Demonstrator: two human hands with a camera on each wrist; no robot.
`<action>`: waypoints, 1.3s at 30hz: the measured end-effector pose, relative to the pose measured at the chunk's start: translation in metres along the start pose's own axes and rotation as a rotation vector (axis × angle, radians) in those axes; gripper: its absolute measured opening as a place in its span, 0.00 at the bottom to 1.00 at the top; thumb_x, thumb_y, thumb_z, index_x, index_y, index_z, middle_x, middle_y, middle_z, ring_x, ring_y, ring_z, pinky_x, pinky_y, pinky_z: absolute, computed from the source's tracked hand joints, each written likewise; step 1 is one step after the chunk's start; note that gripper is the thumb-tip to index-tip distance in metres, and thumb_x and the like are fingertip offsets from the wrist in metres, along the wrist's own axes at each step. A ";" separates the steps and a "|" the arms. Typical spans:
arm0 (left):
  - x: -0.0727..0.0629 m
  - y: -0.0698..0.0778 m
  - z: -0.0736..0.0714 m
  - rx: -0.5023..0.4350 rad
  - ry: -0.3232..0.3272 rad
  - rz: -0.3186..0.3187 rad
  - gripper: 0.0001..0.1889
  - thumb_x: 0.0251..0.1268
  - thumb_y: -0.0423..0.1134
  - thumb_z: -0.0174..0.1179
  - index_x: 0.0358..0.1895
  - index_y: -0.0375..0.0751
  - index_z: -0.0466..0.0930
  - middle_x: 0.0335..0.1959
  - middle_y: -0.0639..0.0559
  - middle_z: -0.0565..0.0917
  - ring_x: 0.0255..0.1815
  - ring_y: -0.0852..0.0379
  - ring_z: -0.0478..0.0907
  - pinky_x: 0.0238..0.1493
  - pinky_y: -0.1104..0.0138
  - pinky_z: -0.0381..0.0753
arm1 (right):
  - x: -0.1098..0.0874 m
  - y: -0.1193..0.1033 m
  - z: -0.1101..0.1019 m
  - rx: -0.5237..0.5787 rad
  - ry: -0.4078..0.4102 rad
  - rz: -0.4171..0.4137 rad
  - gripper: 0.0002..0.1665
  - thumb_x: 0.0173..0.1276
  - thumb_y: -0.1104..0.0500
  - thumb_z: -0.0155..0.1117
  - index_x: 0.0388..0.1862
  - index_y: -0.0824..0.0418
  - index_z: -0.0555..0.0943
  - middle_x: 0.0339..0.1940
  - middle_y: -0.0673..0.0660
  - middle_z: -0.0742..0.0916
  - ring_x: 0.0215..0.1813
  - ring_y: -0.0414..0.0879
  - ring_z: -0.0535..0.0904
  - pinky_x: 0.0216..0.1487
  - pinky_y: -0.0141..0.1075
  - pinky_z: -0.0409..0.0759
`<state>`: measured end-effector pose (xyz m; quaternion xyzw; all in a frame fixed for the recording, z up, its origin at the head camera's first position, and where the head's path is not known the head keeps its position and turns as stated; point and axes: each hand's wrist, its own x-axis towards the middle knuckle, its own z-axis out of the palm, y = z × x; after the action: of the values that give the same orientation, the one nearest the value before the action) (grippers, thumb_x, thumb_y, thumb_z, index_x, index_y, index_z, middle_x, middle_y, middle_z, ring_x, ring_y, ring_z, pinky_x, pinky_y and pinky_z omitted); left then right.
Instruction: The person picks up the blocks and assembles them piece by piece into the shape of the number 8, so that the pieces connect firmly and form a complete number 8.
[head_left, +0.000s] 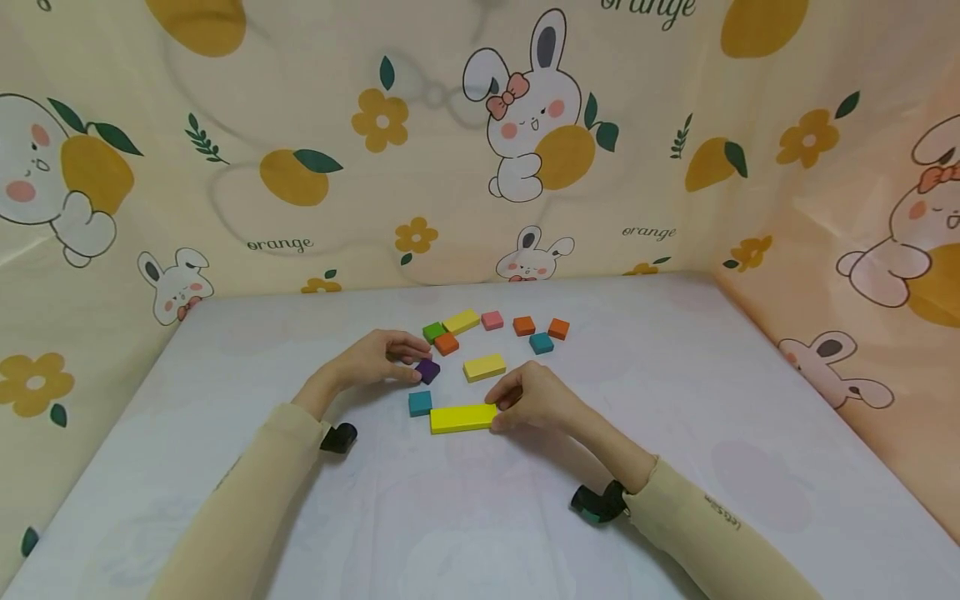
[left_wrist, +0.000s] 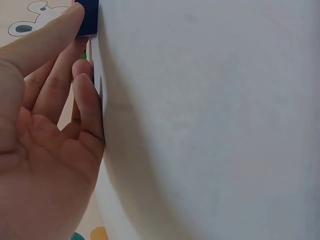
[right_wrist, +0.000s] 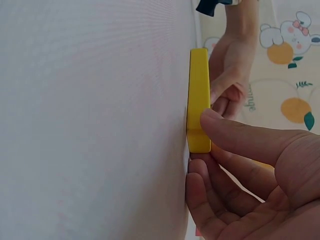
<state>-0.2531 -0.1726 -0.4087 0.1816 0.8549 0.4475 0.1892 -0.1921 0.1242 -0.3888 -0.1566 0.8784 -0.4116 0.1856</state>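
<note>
My left hand (head_left: pixel 378 357) pinches a small purple block (head_left: pixel 428 371) between thumb and fingertips, low over the white table. In the left wrist view the thumb (left_wrist: pixel 55 37) lies against this dark block (left_wrist: pixel 89 17), which is cut off by the frame's top edge. The right hand (head_left: pixel 538 397) grips the right end of a long bright yellow block (head_left: pixel 461 419), which lies flat on the table. A teal block (head_left: pixel 420 404) sits against or very near its left end. Seen from the right wrist, the thumb (right_wrist: pixel 240 132) presses the yellow block (right_wrist: pixel 199 95) near one end.
Beyond the hands lie a paler yellow block (head_left: pixel 484 367), another yellow block (head_left: pixel 461 322), a green block (head_left: pixel 433 332), a pink block (head_left: pixel 492 320), a second teal block (head_left: pixel 541 342) and orange blocks (head_left: pixel 523 326). A patterned cloth (head_left: pixel 450 167) stands behind the table (head_left: pixel 420 517).
</note>
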 end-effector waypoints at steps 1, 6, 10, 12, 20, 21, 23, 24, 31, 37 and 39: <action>0.000 0.000 0.000 -0.005 0.001 -0.001 0.25 0.60 0.36 0.70 0.61 0.42 0.77 0.55 0.53 0.83 0.57 0.51 0.77 0.62 0.57 0.71 | 0.000 0.000 0.000 0.000 0.000 -0.002 0.16 0.50 0.65 0.81 0.39 0.58 0.89 0.30 0.51 0.85 0.35 0.48 0.78 0.37 0.34 0.80; -0.001 0.000 0.000 -0.011 0.006 -0.011 0.25 0.59 0.37 0.71 0.61 0.42 0.77 0.54 0.53 0.83 0.56 0.51 0.77 0.62 0.57 0.71 | -0.001 -0.001 0.001 -0.005 -0.003 -0.003 0.16 0.50 0.65 0.81 0.39 0.58 0.89 0.30 0.51 0.85 0.35 0.47 0.78 0.37 0.33 0.80; -0.002 0.000 0.002 -0.005 0.009 -0.002 0.25 0.59 0.38 0.71 0.61 0.41 0.77 0.54 0.51 0.83 0.56 0.50 0.76 0.62 0.56 0.71 | -0.001 -0.001 0.001 -0.009 -0.005 -0.003 0.16 0.50 0.65 0.81 0.39 0.58 0.89 0.30 0.50 0.86 0.34 0.47 0.78 0.37 0.33 0.80; -0.003 -0.001 0.003 0.006 0.015 0.002 0.25 0.59 0.38 0.72 0.60 0.41 0.77 0.54 0.51 0.83 0.56 0.50 0.77 0.62 0.56 0.71 | 0.000 0.000 0.002 -0.011 -0.005 -0.003 0.16 0.50 0.65 0.81 0.39 0.59 0.89 0.30 0.50 0.86 0.34 0.47 0.78 0.37 0.33 0.80; -0.004 -0.002 0.002 0.063 0.098 -0.005 0.23 0.59 0.41 0.72 0.58 0.43 0.79 0.50 0.52 0.84 0.49 0.52 0.78 0.56 0.59 0.75 | -0.001 0.000 0.002 -0.008 -0.008 0.001 0.16 0.50 0.65 0.81 0.39 0.58 0.89 0.30 0.50 0.86 0.35 0.47 0.78 0.38 0.34 0.80; -0.006 0.000 0.001 0.067 0.121 -0.010 0.23 0.60 0.42 0.71 0.58 0.42 0.79 0.49 0.52 0.84 0.48 0.52 0.78 0.55 0.59 0.77 | -0.001 0.000 0.001 -0.009 -0.008 0.000 0.15 0.50 0.65 0.81 0.39 0.58 0.89 0.30 0.50 0.86 0.35 0.47 0.78 0.38 0.34 0.80; -0.011 0.004 0.000 0.065 0.182 -0.007 0.24 0.60 0.45 0.71 0.58 0.41 0.79 0.48 0.53 0.83 0.47 0.52 0.78 0.51 0.60 0.78 | -0.002 0.000 0.001 -0.012 -0.007 -0.003 0.15 0.50 0.65 0.81 0.39 0.58 0.89 0.30 0.50 0.85 0.35 0.47 0.78 0.38 0.34 0.80; -0.014 0.006 0.000 0.058 0.220 -0.003 0.24 0.60 0.46 0.71 0.57 0.41 0.80 0.47 0.53 0.83 0.47 0.52 0.78 0.49 0.60 0.79 | -0.002 -0.001 0.001 -0.013 -0.007 -0.005 0.15 0.50 0.65 0.81 0.39 0.59 0.89 0.30 0.50 0.85 0.35 0.47 0.78 0.38 0.34 0.80; -0.049 0.037 0.007 0.015 0.381 0.072 0.24 0.57 0.52 0.72 0.54 0.45 0.81 0.46 0.55 0.83 0.46 0.53 0.78 0.47 0.58 0.77 | -0.002 -0.001 0.001 -0.008 -0.003 0.000 0.15 0.50 0.66 0.81 0.39 0.58 0.89 0.30 0.51 0.85 0.35 0.47 0.77 0.38 0.34 0.79; -0.069 0.053 0.019 0.028 0.384 0.106 0.23 0.57 0.52 0.72 0.53 0.45 0.82 0.45 0.57 0.83 0.45 0.54 0.77 0.46 0.59 0.78 | 0.000 -0.001 0.001 -0.014 -0.003 -0.002 0.15 0.50 0.65 0.81 0.39 0.58 0.89 0.30 0.50 0.85 0.35 0.48 0.77 0.38 0.34 0.79; -0.073 0.054 0.022 0.031 0.368 0.120 0.24 0.57 0.52 0.72 0.53 0.45 0.82 0.45 0.58 0.83 0.45 0.54 0.77 0.47 0.60 0.79 | 0.000 -0.001 0.001 -0.018 -0.004 -0.010 0.15 0.51 0.65 0.81 0.39 0.58 0.89 0.31 0.50 0.85 0.35 0.47 0.77 0.38 0.34 0.79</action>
<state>-0.1718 -0.1633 -0.3636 0.1504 0.8694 0.4706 -0.0004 -0.1914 0.1229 -0.3883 -0.1633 0.8809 -0.4043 0.1841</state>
